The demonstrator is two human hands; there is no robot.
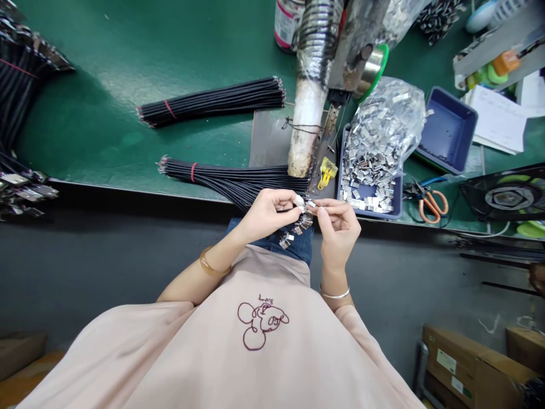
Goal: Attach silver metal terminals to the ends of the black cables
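Note:
My left hand (272, 215), with white covers on its fingertips, is closed in a pinch at the ends of black cables. My right hand (339, 228) meets it at the table's edge, thumb and finger pinched on a small silver metal connector (312, 204). Several connectors on cable ends (286, 241) hang just below the fingers, over my lap. The black cable bundle (221, 175), tied with a red band, runs along the edge toward both hands. Exactly how cable and connector meet is hidden by my fingers.
A blue tray (398, 207) of loose metal connectors stands right of my hands, pliers with orange handles (433, 205) beyond it. Above my hands are a wrapped duct (307, 108) and a solder spool (375, 71). Another cable bundle (213, 101) lies behind. A fan (504, 196) stands far right.

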